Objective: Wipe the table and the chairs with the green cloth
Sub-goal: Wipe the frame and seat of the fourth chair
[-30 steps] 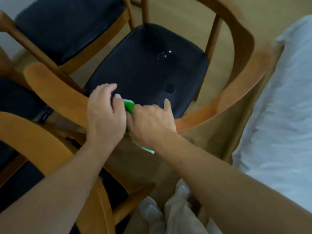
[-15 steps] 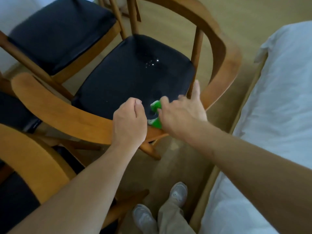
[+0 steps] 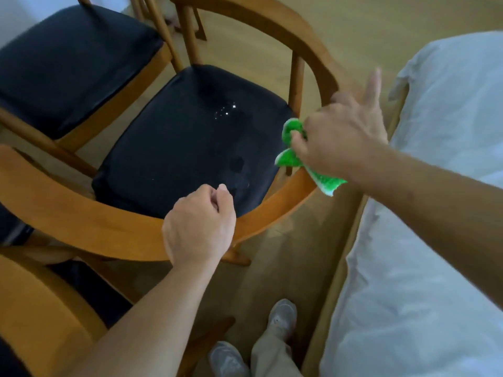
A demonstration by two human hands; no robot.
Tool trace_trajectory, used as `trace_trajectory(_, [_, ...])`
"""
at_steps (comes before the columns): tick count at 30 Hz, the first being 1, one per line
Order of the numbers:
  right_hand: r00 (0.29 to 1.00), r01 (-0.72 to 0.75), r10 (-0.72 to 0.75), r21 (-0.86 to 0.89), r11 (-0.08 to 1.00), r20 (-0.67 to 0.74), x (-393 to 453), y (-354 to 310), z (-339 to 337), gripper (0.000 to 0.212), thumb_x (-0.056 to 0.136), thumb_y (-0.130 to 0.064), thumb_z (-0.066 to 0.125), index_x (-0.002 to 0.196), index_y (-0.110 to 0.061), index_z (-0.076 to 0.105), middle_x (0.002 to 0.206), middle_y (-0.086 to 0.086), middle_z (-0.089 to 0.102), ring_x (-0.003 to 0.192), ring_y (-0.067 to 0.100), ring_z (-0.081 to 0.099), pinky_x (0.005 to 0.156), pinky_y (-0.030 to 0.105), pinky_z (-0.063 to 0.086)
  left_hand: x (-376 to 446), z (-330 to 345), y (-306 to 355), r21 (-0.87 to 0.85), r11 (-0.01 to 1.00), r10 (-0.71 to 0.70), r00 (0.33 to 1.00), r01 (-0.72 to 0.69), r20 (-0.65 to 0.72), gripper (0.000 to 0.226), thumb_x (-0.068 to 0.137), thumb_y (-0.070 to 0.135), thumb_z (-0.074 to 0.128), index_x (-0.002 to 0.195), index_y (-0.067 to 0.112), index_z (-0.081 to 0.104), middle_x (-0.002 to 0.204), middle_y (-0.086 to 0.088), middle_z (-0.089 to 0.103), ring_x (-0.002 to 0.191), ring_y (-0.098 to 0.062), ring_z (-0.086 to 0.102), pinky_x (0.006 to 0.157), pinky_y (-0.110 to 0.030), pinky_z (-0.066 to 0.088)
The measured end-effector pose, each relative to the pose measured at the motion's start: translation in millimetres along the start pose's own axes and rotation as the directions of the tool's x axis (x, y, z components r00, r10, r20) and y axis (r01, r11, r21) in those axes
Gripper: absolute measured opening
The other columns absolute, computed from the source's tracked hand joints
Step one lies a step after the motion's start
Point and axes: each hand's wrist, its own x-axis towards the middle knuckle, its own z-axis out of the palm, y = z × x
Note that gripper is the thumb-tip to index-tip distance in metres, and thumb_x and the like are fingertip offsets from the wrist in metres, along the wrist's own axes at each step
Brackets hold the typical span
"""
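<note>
a green cloth [image 3: 294, 156], bunched up with a white-edged corner hanging loose, is gripped in the right hand [image 3: 340, 137] at the right side of a wooden chair [image 3: 109, 227]. the cloth sits against the curved rail of the chair where the rail bends from the near edge round to the right side. the right hand's fingers curl around the cloth, while one finger points straight up and away and looks blurred.

the left hand [image 3: 198, 227] rests on the near part of the same curved rail, just left of its middle, with the fingers curled in a loose fist; it holds nothing that can be seen.

the chair has a black padded seat [image 3: 185, 148], and a small patch of shiny specks lies near the far right part of the seat. a second chair [image 3: 68, 63] with a black seat stands beyond it at the upper left, and part of a third chair [image 3: 40, 308] shows at the lower left corner.

white bedding [image 3: 435, 240] fills the right side of the view. below, the person's grey shoes [image 3: 281, 317] and light trousers stand on a wooden floor [image 3: 381, 17].
</note>
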Motion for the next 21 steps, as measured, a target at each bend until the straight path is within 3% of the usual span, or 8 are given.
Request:
trace_trajectory(3, [0.986, -0.097, 0.099, -0.020, 0.995, 0.137, 20, 5, -3, 0.048, 0.089, -0.053, 0.040, 0.053, -0.021, 0.042, 0.053, -0.001, 0.040, 0.089, 0.031, 0.058, 0.107, 0.073, 0.003, 1, 2, 0, 0.099, 0.995, -0.003, 0.998, -0.003, 0.063, 0.038, 0.096, 0.036, 0.040, 0.065, 0.023, 0.057, 0.052, 0.009, 0.049, 0.048, -0.008, 0.047, 0.048, -0.024, 0.041])
trace_trajectory(6, [0.969, 0.043, -0.027, -0.060, 0.997, 0.246, 8, -27, 0, 0.042, 0.090, -0.047, 0.046, 0.058, -0.020, 0.050, 0.051, -0.003, 0.046, 0.072, 0.028, 0.053, 0.104, 0.076, -0.002, 2, 1, 3, 0.148, 0.989, -0.023, 0.994, 0.007, 0.103, 0.033, 0.094, 0.030, 0.042, 0.066, 0.021, 0.056, 0.052, 0.006, 0.048, 0.048, -0.009, 0.047, 0.052, -0.030, 0.049])
trace_trajectory(10, [0.875, 0.235, -0.262, 0.116, 0.965, 0.408, -12, -82, 5, 0.029, 0.097, -0.047, 0.039, 0.097, -0.032, 0.064, 0.089, -0.004, 0.064, 0.114, 0.032, 0.055, 0.105, 0.075, -0.007, 5, 1, 4, 0.174, 0.985, -0.021, 0.993, 0.001, 0.114, 0.034, 0.094, 0.029, 0.041, 0.063, 0.021, 0.052, 0.050, 0.006, 0.046, 0.046, -0.009, 0.045, 0.050, -0.029, 0.043])
trace_trajectory(13, [0.799, 0.213, -0.329, 0.276, 0.937, 0.503, -12, -105, 4, 0.032, 0.101, -0.042, 0.035, 0.105, -0.028, 0.064, 0.090, -0.002, 0.059, 0.112, 0.031, 0.057, 0.110, 0.070, 0.004, 5, 0, 3, 0.166, 0.986, -0.010, 0.995, -0.007, 0.096, 0.035, 0.092, 0.031, 0.034, 0.064, 0.020, 0.051, 0.051, 0.006, 0.045, 0.044, -0.008, 0.043, 0.047, -0.025, 0.035])
trace_trajectory(16, [0.790, 0.188, -0.303, 0.260, 0.947, 0.533, -2, -92, 4, 0.034, 0.099, -0.048, 0.038, 0.113, -0.026, 0.060, 0.097, 0.002, 0.060, 0.115, 0.033, 0.055, 0.108, 0.071, 0.002, 5, 1, 3, 0.159, 0.987, -0.001, 0.996, -0.014, 0.094, 0.038, 0.092, 0.033, 0.031, 0.065, 0.020, 0.054, 0.050, 0.007, 0.046, 0.044, -0.008, 0.044, 0.047, -0.023, 0.033])
trace_trajectory(17, [0.807, 0.200, -0.285, 0.214, 0.956, 0.517, 4, -80, 3, 0.036, 0.096, -0.052, 0.039, 0.109, -0.025, 0.059, 0.093, 0.002, 0.060, 0.115, 0.034, 0.054, 0.106, 0.073, -0.001, 4, 0, 3, 0.151, 0.988, -0.007, 0.995, -0.008, 0.098, 0.038, 0.093, 0.033, 0.033, 0.065, 0.020, 0.055, 0.050, 0.007, 0.046, 0.044, -0.008, 0.045, 0.047, -0.023, 0.034])
trace_trajectory(19, [0.870, 0.173, -0.198, 0.096, 0.980, 0.452, 20, -48, 1, 0.037, 0.091, -0.056, 0.041, 0.082, -0.022, 0.049, 0.073, 0.000, 0.052, 0.104, 0.035, 0.057, 0.104, 0.075, -0.003, 4, 0, 2, 0.136, 0.991, -0.025, 0.994, 0.010, 0.109, 0.038, 0.094, 0.032, 0.035, 0.065, 0.020, 0.056, 0.050, 0.007, 0.048, 0.045, -0.009, 0.046, 0.046, -0.022, 0.035])
trace_trajectory(21, [0.921, 0.060, -0.050, -0.014, 0.998, 0.386, 37, -11, -2, 0.041, 0.090, -0.055, 0.039, 0.067, -0.021, 0.041, 0.062, 0.001, 0.050, 0.086, 0.032, 0.053, 0.103, 0.077, -0.006, 3, -1, 4, 0.131, 0.991, -0.030, 0.993, 0.015, 0.113, 0.037, 0.094, 0.032, 0.035, 0.067, 0.020, 0.057, 0.052, 0.007, 0.049, 0.047, -0.009, 0.048, 0.048, -0.025, 0.042])
